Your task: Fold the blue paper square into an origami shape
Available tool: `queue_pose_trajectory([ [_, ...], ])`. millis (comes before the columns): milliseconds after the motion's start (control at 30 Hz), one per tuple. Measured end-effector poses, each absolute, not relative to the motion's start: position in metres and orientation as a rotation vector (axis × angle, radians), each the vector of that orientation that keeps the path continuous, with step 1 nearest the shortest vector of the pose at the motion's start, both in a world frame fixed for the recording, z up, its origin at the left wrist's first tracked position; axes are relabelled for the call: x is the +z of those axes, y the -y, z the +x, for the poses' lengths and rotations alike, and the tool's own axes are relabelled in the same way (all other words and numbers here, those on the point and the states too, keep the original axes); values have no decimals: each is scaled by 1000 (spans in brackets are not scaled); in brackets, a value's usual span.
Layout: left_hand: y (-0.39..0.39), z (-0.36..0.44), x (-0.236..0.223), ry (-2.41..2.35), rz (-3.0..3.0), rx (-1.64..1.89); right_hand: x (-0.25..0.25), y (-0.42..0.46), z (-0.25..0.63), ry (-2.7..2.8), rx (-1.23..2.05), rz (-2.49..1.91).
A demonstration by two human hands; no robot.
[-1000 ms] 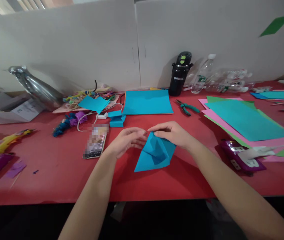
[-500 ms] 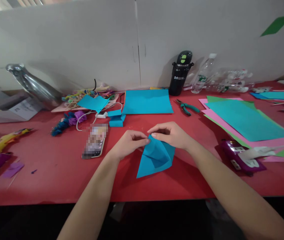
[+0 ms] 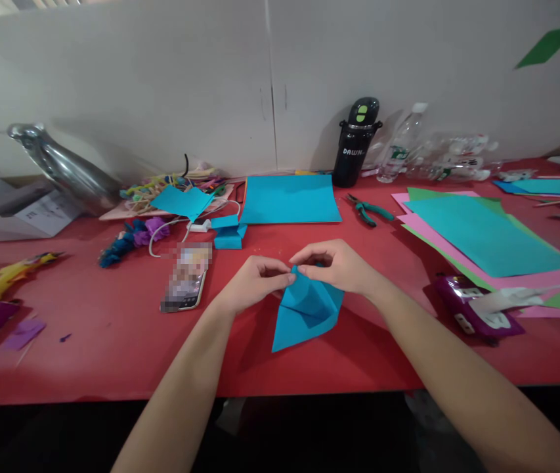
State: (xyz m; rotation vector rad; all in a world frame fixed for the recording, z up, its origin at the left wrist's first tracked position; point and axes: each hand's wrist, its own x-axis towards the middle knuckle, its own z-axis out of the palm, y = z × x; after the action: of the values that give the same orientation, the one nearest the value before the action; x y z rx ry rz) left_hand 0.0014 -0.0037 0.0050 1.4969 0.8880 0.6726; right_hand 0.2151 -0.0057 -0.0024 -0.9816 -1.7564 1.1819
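Between my two hands is a sheet of blue paper (image 3: 304,309), partly folded, with creases and a raised flap across its middle. My left hand (image 3: 258,282) pinches its top left edge between thumb and fingers. At the top corner, my right hand (image 3: 331,263) grips the same paper, thumb and index finger nearly meeting the left fingertips. The lower point of the paper hangs toward me, a little above the red table (image 3: 176,368). A small folded blue paper piece (image 3: 229,233) stands just beyond my left hand.
A phone (image 3: 187,279) lies left of my hands. Behind are a stack of blue paper (image 3: 289,199), pliers (image 3: 369,210) and a black bottle (image 3: 357,144). Coloured sheets (image 3: 491,236) and a purple packet (image 3: 476,309) lie right. A steel jug (image 3: 65,167) stands left.
Both hands keep their pinch at the top of the blue paper. Its flap and right side have shifted slightly, and the lower tip has moved a little to the right.
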Motion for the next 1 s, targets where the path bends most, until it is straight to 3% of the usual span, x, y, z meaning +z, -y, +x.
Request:
queue_pose_trajectory([
  [467,4,-9,3,-702,1465,383,-1,5,219,1752,1129,-1009],
  [1000,4,-8,3,-796,1536,414,-2,5,218,1737,1137,-1007],
])
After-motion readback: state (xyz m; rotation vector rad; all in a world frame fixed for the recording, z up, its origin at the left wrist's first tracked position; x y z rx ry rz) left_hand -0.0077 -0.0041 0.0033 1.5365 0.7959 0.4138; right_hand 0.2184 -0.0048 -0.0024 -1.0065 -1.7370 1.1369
